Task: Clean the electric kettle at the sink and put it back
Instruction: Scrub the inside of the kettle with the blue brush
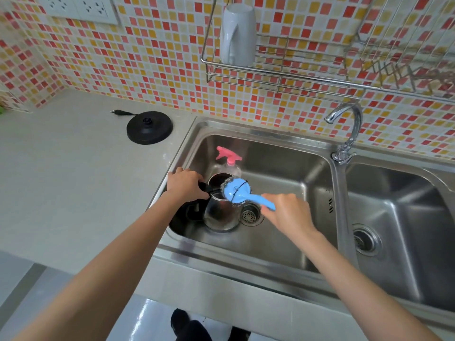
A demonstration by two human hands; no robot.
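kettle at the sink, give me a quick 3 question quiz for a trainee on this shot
1. True or false: the kettle sits on its black base.
2. What does the right hand hold? A, a sponge. B, a blue brush. C, a spray bottle.
3. Fill in: the left hand grips the kettle, which stands in the ___ basin of the sink.

Key: 1 false, the kettle is in the sink, apart from the base. 2 B, its head is at the kettle's mouth. 3 left.
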